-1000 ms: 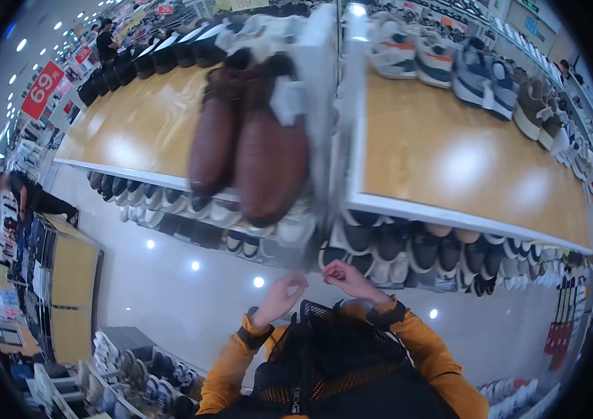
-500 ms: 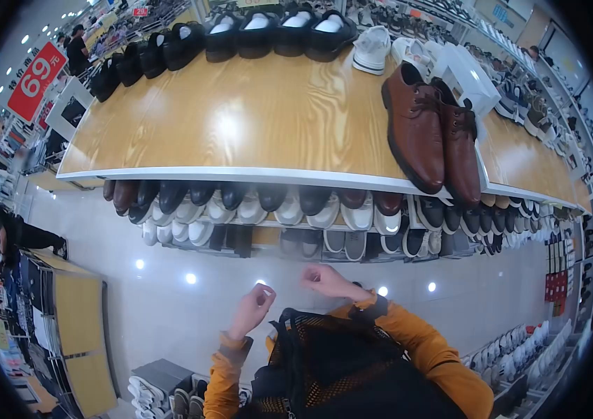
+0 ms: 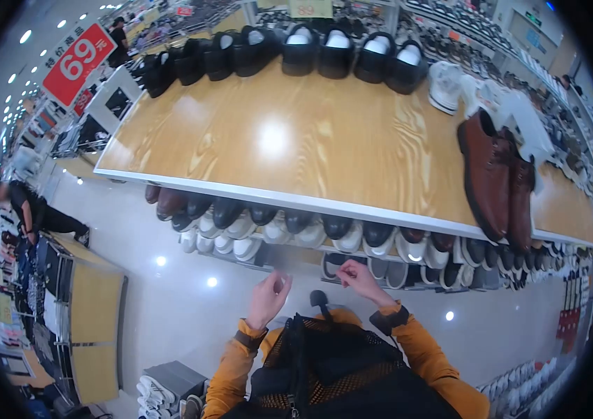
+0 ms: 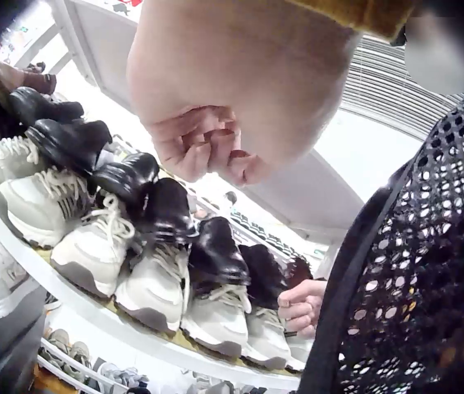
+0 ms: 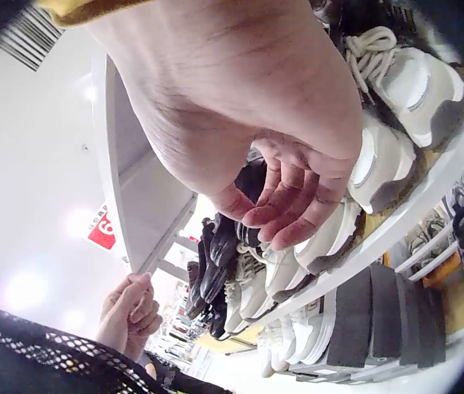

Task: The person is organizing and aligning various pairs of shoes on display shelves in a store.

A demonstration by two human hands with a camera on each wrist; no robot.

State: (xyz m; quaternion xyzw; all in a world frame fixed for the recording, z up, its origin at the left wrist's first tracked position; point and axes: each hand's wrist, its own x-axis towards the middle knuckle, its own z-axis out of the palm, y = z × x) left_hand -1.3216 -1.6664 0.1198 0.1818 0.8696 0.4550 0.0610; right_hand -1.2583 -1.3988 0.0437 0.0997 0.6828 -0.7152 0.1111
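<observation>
Both hands hang in front of the body with loosely curled fingers, holding nothing. The left hand (image 3: 267,299) is before the shelves under the display table, apart from the shoes. Just to its right in the head view is the right hand (image 3: 361,281), also apart from the shoes. A pair of brown leather lace-up shoes (image 3: 484,185) stands at the right end of the wooden tabletop (image 3: 240,133). In the left wrist view, black leather shoes (image 4: 215,250) and white sneakers (image 4: 39,209) line a shelf beyond the left hand. White sneakers (image 5: 376,168) also show beside the right hand in the right wrist view.
Black shoes (image 3: 298,59) with white stuffing line the table's back edge. A red price sign (image 3: 78,64) stands at the left. A person in dark clothes (image 3: 38,209) leans beside a wooden stand (image 3: 94,314). Grey shoe boxes (image 5: 380,316) sit low under the shelf.
The head view has shifted left along the table, so the brown shoes now appear farther right. Both hands stay before the body with small changes in position, still empty.
</observation>
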